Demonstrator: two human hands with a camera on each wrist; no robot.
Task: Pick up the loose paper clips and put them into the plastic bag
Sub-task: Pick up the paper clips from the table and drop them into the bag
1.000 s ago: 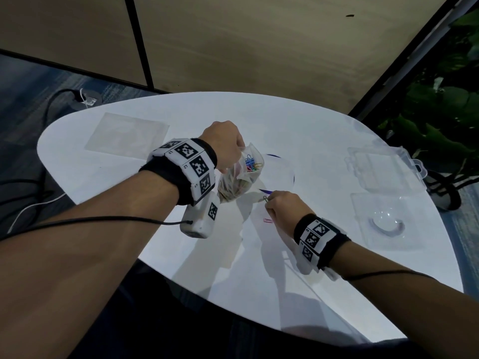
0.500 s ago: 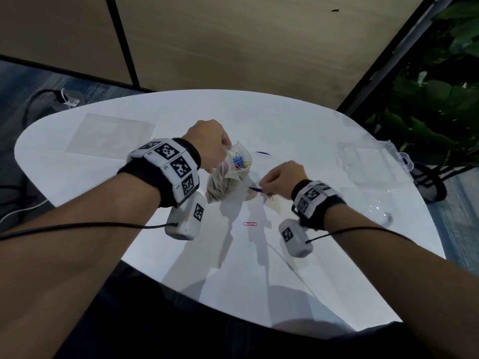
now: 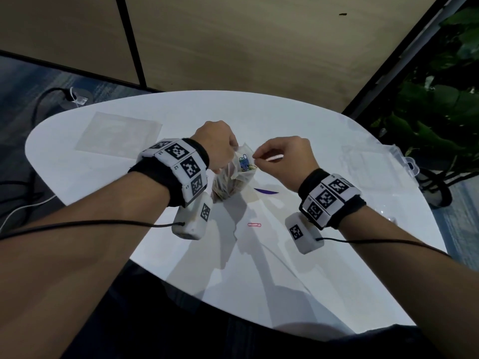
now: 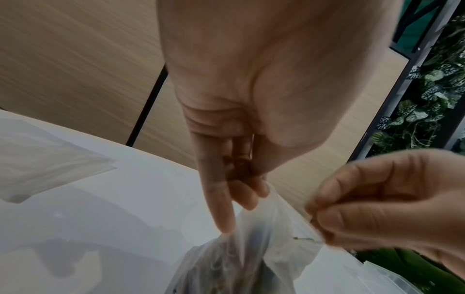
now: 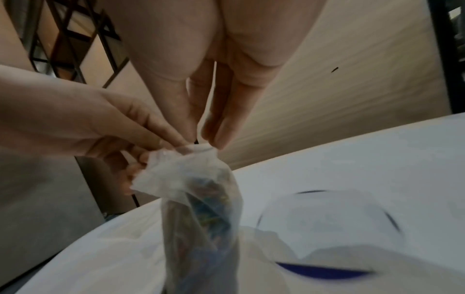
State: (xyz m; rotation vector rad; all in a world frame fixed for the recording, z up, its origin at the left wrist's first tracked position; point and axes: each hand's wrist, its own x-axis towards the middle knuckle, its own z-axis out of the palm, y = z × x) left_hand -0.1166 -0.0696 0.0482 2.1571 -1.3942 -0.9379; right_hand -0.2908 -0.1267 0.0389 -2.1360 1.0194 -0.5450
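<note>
A clear plastic bag holding several coloured paper clips stands on the white table. My left hand grips its gathered top edge and holds it upright; the left wrist view shows those fingers curled on the film of the bag. My right hand hovers at the bag's mouth and pinches a thin paper clip between thumb and fingertips. In the right wrist view the right fingertips meet the bag rim. One pink paper clip lies loose on the table between my wrists.
A flat clear bag lies at the table's far left. A clear plastic box sits at the right edge, with a leafy plant beyond it. A purple curved mark shows beside the bag. A wooden wall stands behind.
My right hand lifted from the table near the pink clip, carrying a clip, and rose to the bag's mouth. The left hand kept holding the bag upright.
</note>
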